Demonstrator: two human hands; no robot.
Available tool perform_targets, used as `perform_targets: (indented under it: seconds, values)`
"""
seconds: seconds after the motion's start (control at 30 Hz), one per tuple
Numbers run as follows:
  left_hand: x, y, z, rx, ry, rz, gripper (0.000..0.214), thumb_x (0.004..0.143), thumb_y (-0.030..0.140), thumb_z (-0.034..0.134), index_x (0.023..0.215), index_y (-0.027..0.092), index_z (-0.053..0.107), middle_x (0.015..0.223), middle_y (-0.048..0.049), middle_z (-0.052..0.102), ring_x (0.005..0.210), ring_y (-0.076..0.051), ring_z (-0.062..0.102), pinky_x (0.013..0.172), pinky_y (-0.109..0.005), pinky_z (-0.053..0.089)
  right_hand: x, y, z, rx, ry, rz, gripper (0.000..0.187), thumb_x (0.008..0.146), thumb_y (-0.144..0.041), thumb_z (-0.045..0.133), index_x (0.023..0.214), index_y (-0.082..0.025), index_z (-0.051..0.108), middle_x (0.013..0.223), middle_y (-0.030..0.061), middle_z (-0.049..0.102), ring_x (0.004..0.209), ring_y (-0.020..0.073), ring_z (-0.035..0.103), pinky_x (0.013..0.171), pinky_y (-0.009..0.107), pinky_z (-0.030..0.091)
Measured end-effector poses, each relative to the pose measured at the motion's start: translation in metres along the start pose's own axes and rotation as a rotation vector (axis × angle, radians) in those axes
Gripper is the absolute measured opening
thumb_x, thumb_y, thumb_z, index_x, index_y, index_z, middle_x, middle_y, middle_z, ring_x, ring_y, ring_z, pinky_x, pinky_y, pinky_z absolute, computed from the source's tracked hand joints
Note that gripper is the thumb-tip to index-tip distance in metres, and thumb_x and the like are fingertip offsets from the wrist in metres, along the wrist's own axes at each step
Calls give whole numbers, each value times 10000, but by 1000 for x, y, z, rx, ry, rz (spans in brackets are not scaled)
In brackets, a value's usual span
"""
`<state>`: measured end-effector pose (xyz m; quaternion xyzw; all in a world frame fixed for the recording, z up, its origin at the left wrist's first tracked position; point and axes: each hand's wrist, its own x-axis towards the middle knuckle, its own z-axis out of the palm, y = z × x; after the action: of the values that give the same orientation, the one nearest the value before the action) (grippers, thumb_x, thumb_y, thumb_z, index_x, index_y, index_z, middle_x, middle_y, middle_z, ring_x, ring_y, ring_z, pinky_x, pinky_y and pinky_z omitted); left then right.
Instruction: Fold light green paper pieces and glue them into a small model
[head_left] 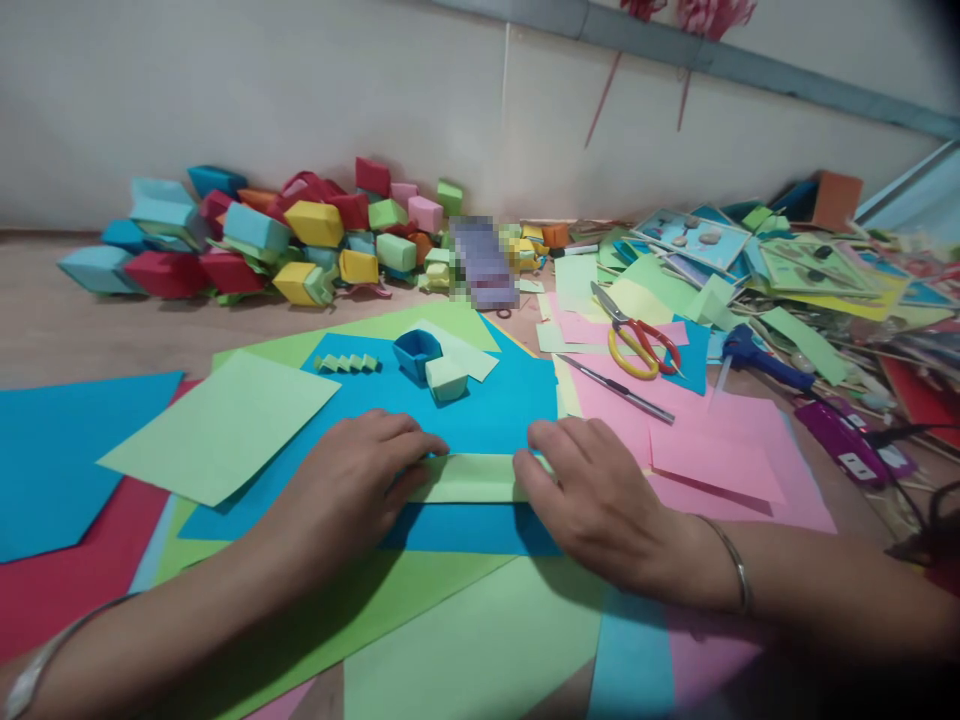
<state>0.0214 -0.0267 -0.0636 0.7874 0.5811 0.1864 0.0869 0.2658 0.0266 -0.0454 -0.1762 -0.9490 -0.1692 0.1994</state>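
A pale green paper strip point(472, 478) lies lengthwise between my hands, above a blue sheet point(480, 530). My left hand point(352, 470) pinches its left end between thumb and fingers. At the other end, my right hand point(592, 490) has its curled fingers closed on the strip. Just beyond stand a small blue paper box point(417, 350) and a pale green paper box point(447, 379). A zigzag-folded green strip point(346, 363) rests to their left.
Folded paper boxes point(307, 225) in many colours are heaped along the wall. Scissors point(637, 340), a craft knife point(622, 388) and a blue glue gun point(765, 358) lie to the right, near a purple power strip point(851, 440). A pale green sheet point(221, 430) lies left.
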Motion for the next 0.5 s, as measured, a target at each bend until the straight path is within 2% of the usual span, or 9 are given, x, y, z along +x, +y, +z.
perform_targets:
  seconds: [0.07,0.17,0.23,0.3,0.33,0.4,0.47,0.5]
  values:
    - [0,1,-2,-24,32,58,291,943,253,458,921,218,746,808,-75,712,759,-234,626,674,-356,466,2,7,3,67,-5,46,168,940,-119,485,929,-113,653,853,116,642,732,200,471,614,324,284]
    - [1,6,-6,-108,125,66,259,939,256,473,958,210,726,875,-82,717,837,-230,648,715,-353,498,2,15,8,422,-179,137,179,937,-153,506,844,-126,657,726,55,633,651,147,484,590,278,311]
    - [3,9,-8,-196,251,-61,251,903,327,555,1086,209,680,989,-94,713,924,-244,647,778,-385,523,3,17,10,736,-276,317,175,898,-143,531,755,-144,631,639,0,592,575,101,458,565,238,323]
    - [5,13,-8,-374,339,-259,482,820,427,662,1244,213,581,1109,-108,691,977,-259,645,817,-423,544,6,16,11,1011,-289,576,141,862,-175,556,735,-151,612,615,-27,564,539,75,440,537,205,338]
    - [6,15,-7,-511,328,-352,594,778,468,697,1290,216,535,1135,-112,685,970,-259,653,812,-432,557,8,14,11,1120,-270,696,126,847,-195,567,733,-153,603,611,-34,553,534,71,439,519,194,343]
    - [8,19,-6,-820,173,-481,591,757,526,693,1234,205,555,1066,-105,708,885,-243,678,768,-422,577,10,7,11,1287,-243,849,98,818,-224,591,748,-155,594,622,-34,551,540,71,451,486,179,347]
    - [9,25,-4,-1012,-23,-543,440,784,564,646,991,176,641,889,-86,719,774,-215,669,729,-395,571,9,-1,12,1404,-279,880,83,796,-228,617,766,-154,596,619,-40,547,536,69,463,469,170,351]
    - [9,28,-4,-1050,-83,-560,418,790,580,627,864,169,643,800,-70,699,720,-196,646,704,-376,558,7,-5,12,1448,-326,847,88,793,-231,633,771,-152,600,608,-45,544,527,68,467,464,168,358]
